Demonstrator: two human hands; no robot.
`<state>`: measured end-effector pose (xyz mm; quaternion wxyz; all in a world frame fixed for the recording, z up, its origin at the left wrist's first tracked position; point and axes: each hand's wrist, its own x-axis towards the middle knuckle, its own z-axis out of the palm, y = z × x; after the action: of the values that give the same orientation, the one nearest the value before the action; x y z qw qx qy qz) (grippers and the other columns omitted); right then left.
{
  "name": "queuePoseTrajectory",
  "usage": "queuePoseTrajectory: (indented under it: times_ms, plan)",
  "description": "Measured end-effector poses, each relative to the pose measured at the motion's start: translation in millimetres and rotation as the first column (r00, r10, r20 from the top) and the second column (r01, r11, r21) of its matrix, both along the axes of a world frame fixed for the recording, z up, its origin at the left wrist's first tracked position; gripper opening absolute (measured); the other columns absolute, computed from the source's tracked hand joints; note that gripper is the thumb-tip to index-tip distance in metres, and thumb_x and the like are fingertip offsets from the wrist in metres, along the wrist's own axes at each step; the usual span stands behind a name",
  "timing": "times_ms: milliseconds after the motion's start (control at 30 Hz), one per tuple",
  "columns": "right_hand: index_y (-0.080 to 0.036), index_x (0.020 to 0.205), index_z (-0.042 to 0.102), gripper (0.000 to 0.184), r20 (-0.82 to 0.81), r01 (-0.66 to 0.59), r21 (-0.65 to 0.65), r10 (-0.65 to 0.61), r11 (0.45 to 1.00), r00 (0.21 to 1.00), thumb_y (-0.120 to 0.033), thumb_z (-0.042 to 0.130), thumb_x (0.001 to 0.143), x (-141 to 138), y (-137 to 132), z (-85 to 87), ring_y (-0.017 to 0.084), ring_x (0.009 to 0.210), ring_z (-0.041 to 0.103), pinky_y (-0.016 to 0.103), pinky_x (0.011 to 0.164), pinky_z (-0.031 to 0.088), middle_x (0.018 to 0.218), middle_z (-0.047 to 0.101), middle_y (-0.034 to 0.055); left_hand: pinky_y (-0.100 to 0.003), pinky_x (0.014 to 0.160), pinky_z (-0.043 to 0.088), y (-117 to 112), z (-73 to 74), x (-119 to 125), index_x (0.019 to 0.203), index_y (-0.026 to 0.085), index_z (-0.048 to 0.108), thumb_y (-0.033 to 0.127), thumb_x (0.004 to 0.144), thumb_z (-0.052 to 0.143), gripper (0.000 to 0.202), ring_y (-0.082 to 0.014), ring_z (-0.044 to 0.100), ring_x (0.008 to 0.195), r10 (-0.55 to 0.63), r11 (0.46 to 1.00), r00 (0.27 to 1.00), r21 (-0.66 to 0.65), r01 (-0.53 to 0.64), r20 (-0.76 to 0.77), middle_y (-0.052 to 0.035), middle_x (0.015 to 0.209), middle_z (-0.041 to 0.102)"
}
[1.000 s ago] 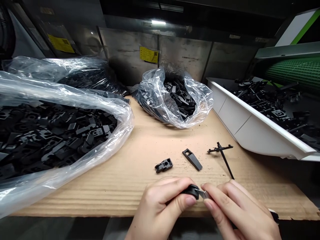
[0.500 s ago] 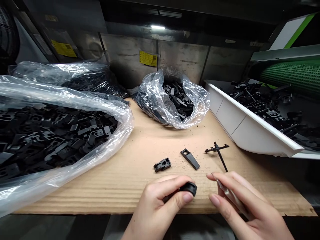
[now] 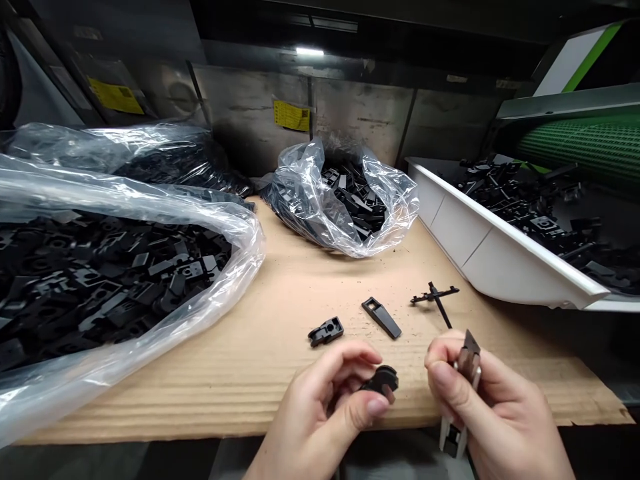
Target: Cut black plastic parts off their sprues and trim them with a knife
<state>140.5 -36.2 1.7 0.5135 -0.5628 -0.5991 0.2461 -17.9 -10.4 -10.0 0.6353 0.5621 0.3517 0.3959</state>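
Note:
My left hand [image 3: 330, 407] is closed around a small black plastic part [image 3: 383, 380], whose rounded end shows between thumb and fingers. In my right hand [image 3: 495, 400] is a slim utility knife [image 3: 469, 360], its dark pointed blade tip upward and its light handle emerging below the fingers. The knife and the held part are apart. Just beyond my left hand lies a short black plastic clip [image 3: 326, 331] with a hole. A tapered black lever [image 3: 381, 317] with a square opening lies to its right. Beyond my right hand is a black cross-shaped sprue [image 3: 435, 295].
A large clear bag [image 3: 240, 267] of black parts fills the left side, with another bag [image 3: 165, 147] behind. A smaller open bag [image 3: 345, 240] of black parts stands at the back. At right, a white tray [image 3: 500, 247] holds black pieces. Cardboard [image 3: 225, 373] covers the worktop.
My right hand has turned the knife upright and closed its fingers around it. The left fingers have loosened slightly and lifted around the black part. The view has shifted a little.

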Motion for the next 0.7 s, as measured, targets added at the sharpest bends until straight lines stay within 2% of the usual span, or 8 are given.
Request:
queuePoseTrajectory:
  times_ms: [167, 300, 433, 500, 600, 700]
  plan:
    - [-0.021, 0.064, 0.051, 0.02, 0.187, -0.085, -0.05, 0.093, 0.995, 0.978, -0.026, 0.044, 0.082, 11.2, -4.3, 4.1, 0.007, 0.049, 0.049, 0.014, 0.042, 0.039, 0.057, 0.048, -0.0043, -0.015, 0.054, 0.039, 1.4, 1.2, 4.2, 0.082, 0.02, 0.056, 0.031, 0.083, 0.049, 0.013, -0.0103, 0.051, 0.062, -0.004, 1.0, 1.0, 0.017, 0.004, -0.002, 0.0015, 0.07, 0.063]
    - [-0.024, 0.081, 0.057, 0.009, 0.171, -0.18, -0.015, 0.18, 0.984, 0.969, -0.019, 0.049, 0.079, 4.8, -3.4, -0.4, 0.009, 0.063, 0.059, 0.013, 0.052, 0.044, 0.071, 0.058, -0.0035, -0.016, 0.051, 0.038, 2.9, 2.9, 5.1, 0.078, 0.019, 0.057, 0.031, 0.084, 0.046, 0.017, -0.0101, 0.047, 0.056, 0.009, 0.998, 0.996, 0.066, -0.003, -0.086, 0.0022, 0.066, 0.057]
    - [-0.021, 0.074, 0.056, 0.014, 0.054, -0.123, 0.102, 0.118, 0.987, 0.992, -0.014, 0.047, 0.08, -12.0, -2.1, -9.4, 0.008, 0.059, 0.056, 0.017, 0.056, 0.042, 0.066, 0.056, -0.0023, -0.017, 0.048, 0.039, 2.3, 1.9, 5.7, 0.077, 0.019, 0.056, 0.033, 0.085, 0.043, 0.021, -0.0111, 0.047, 0.056, 0.025, 0.998, 0.989, 0.06, -0.016, -0.145, 0.0016, 0.066, 0.055]
    - [-0.021, 0.072, 0.054, 0.015, 0.057, -0.078, 0.126, 0.071, 0.989, 0.996, -0.016, 0.044, 0.081, -16.5, -2.6, -11.2, 0.008, 0.056, 0.054, 0.018, 0.055, 0.04, 0.064, 0.053, -0.0025, -0.017, 0.046, 0.037, 1.8, 1.6, 6.4, 0.076, 0.019, 0.055, 0.034, 0.086, 0.041, 0.023, -0.0108, 0.047, 0.054, 0.013, 0.999, 0.99, 0.036, -0.008, -0.142, 0.0016, 0.064, 0.056]
    - [-0.021, 0.07, 0.049, 0.014, 0.158, 0.009, 0.106, -0.026, 0.994, 0.987, -0.02, 0.043, 0.083, -12.1, -3.7, -9.6, 0.008, 0.056, 0.053, 0.017, 0.053, 0.039, 0.063, 0.051, -0.0029, -0.017, 0.044, 0.036, 1.3, 2.6, 6.8, 0.076, 0.018, 0.053, 0.035, 0.086, 0.04, 0.023, -0.0101, 0.049, 0.05, 0.006, 1.0, 0.99, -0.005, -0.006, -0.144, 0.002, 0.061, 0.056]
    - [-0.022, 0.067, 0.047, 0.018, 0.299, -0.029, 0.039, 0.016, 0.999, 0.954, -0.025, 0.041, 0.084, 2.2, -7.0, -8.5, 0.009, 0.055, 0.053, 0.016, 0.05, 0.042, 0.059, 0.049, -0.0036, -0.016, 0.046, 0.036, 1.5, 3.9, 6.4, 0.072, 0.017, 0.054, 0.032, 0.086, 0.041, 0.025, -0.0097, 0.049, 0.052, 0.048, 0.998, 0.985, 0.053, -0.04, -0.168, 0.0024, 0.061, 0.055]
